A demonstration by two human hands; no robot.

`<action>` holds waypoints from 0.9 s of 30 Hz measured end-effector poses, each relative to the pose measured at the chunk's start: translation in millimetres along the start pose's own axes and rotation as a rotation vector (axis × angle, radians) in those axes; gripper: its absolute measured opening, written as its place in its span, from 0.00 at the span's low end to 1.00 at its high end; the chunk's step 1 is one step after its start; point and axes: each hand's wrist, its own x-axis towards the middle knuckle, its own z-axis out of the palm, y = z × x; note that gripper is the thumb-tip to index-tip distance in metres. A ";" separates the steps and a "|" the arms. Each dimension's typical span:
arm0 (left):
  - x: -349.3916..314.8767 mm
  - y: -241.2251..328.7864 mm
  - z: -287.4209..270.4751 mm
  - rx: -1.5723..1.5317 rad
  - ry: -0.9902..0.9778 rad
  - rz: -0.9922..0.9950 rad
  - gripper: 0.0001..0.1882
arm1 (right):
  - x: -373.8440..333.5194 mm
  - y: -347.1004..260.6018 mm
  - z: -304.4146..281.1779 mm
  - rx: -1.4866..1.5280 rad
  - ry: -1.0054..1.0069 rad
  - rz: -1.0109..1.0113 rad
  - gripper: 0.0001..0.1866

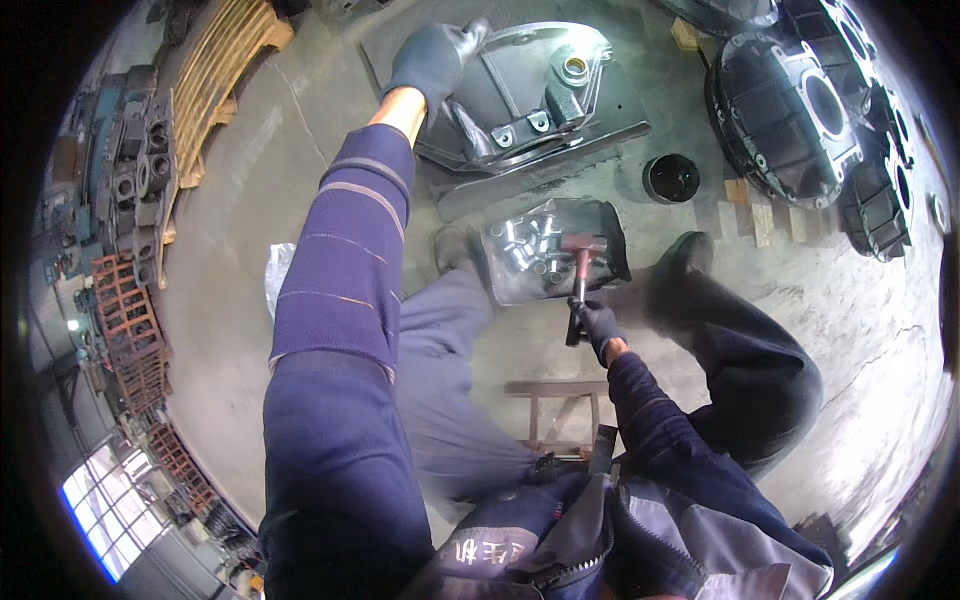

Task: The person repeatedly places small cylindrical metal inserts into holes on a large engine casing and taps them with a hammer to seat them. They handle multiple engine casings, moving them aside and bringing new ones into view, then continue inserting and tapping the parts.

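Note:
In a dark grey glove, my left hand (435, 62) is closed at the left edge of a dark metal casting (520, 75), a housing with a curved rim. A bright metal bushing (574, 68) sits in a round boss on the casting's right side. The casting lies on a flat metal plate (600, 137). My gloved right hand (597, 325) is wrapped round the handle of a hammer (583, 245) with a reddish head. The hammer head is over a shallow tray (612, 222) that holds several shiny metal bushings (530, 243).
Right of the plate stands a dark round can (671, 178). Large black housings (785, 115) rest on wooden blocks (762, 222) at the right. A wooden pallet (215, 85) and stacked metal parts line the left. A low metal-framed stool (560, 400) is between my legs.

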 end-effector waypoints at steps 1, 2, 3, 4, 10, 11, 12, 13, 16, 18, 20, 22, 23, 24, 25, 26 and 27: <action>0.4 0.8 -0.7 0.044 -0.018 -0.015 0.36 | -1.7 4.2 8.7 0.052 -0.021 0.056 0.19; 0.9 1.2 -1.4 0.078 -0.034 -0.034 0.35 | -3.5 3.4 14.8 0.117 -0.069 0.061 0.17; 2.0 1.8 -1.9 0.118 -0.045 -0.055 0.35 | -3.8 -1.6 18.1 0.182 -0.070 0.110 0.16; 2.7 2.2 -2.4 0.107 -0.043 -0.043 0.35 | -4.4 -5.9 18.8 0.255 -0.090 0.137 0.15; 0.8 -0.3 -0.3 0.035 -0.007 -0.050 0.35 | 8.5 -32.3 1.6 0.623 -0.379 0.259 0.09; -0.4 0.0 -0.4 0.022 -0.005 -0.046 0.35 | 9.0 -44.7 -2.0 0.641 -0.401 0.278 0.09; -1.0 1.0 -1.2 0.005 0.000 -0.042 0.34 | 4.9 -56.9 -5.7 0.655 -0.365 0.331 0.08; -1.8 2.5 -1.7 0.007 0.003 -0.035 0.34 | -5.7 -65.6 -10.2 0.520 -0.350 0.245 0.07; -1.6 7.1 -4.5 0.035 -0.016 -0.025 0.34 | -47.8 -82.3 -8.2 0.452 -0.225 0.104 0.05; -3.5 6.1 -6.8 0.101 -0.082 -0.034 0.33 | -76.1 -97.7 -7.5 0.372 -0.146 0.002 0.05; -5.0 7.3 -6.6 0.086 -0.089 -0.051 0.34 | -108.9 -122.7 -12.9 0.263 -0.025 -0.105 0.06; -4.2 7.8 -6.2 0.049 -0.080 -0.056 0.35 | -143.8 -157.2 -25.5 0.147 -0.053 -0.373 0.11; -4.3 7.1 -5.2 0.022 -0.073 -0.054 0.36 | -157.0 -176.1 -27.8 0.087 0.010 -0.484 0.13; -5.1 6.0 -3.4 -0.005 -0.069 -0.050 0.37 | -166.9 -195.0 -27.1 0.038 0.067 -0.613 0.14; -4.0 5.5 -2.2 0.014 -0.053 -0.041 0.37 | -180.2 -216.8 -34.3 0.003 -0.026 -0.821 0.16; -2.9 5.2 -1.0 0.034 -0.036 -0.028 0.37 | -194.7 -230.1 -33.4 0.174 -0.031 -0.778 0.19; -2.7 4.1 -0.5 0.054 -0.030 -0.024 0.37 | -205.1 -251.1 -36.3 -0.072 0.088 -0.934 0.20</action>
